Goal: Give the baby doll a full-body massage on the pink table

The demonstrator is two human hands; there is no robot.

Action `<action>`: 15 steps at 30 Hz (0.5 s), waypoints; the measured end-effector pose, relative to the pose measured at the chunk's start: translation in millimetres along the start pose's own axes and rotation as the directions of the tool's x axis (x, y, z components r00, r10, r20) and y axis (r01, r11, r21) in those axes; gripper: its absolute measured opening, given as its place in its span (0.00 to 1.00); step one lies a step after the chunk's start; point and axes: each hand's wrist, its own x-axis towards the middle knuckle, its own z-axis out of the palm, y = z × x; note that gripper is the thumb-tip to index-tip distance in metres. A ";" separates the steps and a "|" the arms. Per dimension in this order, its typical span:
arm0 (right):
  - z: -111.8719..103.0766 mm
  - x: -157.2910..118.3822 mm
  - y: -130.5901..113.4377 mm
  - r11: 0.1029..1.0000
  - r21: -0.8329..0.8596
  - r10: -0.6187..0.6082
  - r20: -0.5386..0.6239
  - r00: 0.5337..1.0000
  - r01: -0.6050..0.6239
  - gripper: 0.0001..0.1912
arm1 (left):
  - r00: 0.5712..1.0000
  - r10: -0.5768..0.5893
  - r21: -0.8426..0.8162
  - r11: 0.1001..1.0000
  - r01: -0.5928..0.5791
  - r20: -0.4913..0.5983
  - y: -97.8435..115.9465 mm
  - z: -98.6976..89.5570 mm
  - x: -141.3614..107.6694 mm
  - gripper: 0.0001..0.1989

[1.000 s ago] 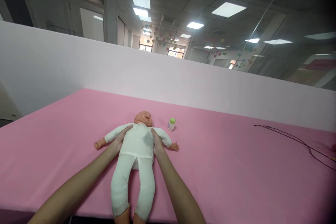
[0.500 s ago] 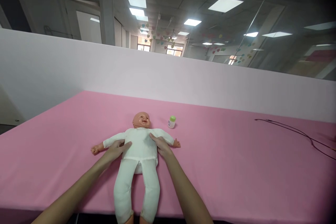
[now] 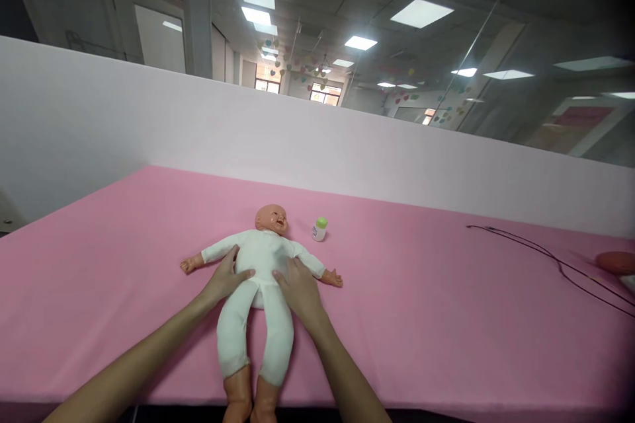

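The bald, white-clad baby doll [image 3: 262, 252] lies arms outspread, the left hand [image 3: 224, 281] and right hand [image 3: 301, 291] grasping its torso.

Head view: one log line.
doll: lying on pink sheet; left hand: touching doll's torso; right hand: touching doll's torso; bottle: beside doll's head

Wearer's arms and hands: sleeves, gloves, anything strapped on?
Left hand and right hand: both bare, no gloves. Left forearm and right forearm: slim, no sleeves within frame. No watch, bracelet, cable or marking visible. No ring seen, though some fingers are hidden.
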 end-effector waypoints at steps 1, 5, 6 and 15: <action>2.3 -0.9 -2.4 0.999 0.010 -0.040 -0.003 0.999 0.040 0.25 | 0.998 0.052 0.089 0.995 -0.049 -0.033 -0.2 0.5 2.0 0.50; 11.7 -0.1 -7.3 0.993 0.001 -0.116 0.020 0.993 0.116 0.31 | 0.938 0.342 0.497 0.825 -0.268 -0.061 3.4 1.9 7.8 0.34; 13.9 0.6 -7.8 0.993 -0.010 -0.121 0.017 0.993 0.121 0.31 | 0.914 0.405 0.561 0.766 -0.314 -0.041 4.5 3.3 9.6 0.30; 25.6 -2.8 3.9 0.989 0.032 -0.144 -0.029 0.989 0.145 0.27 | 0.945 0.267 0.542 0.774 -0.327 0.188 13.8 8.3 16.3 0.30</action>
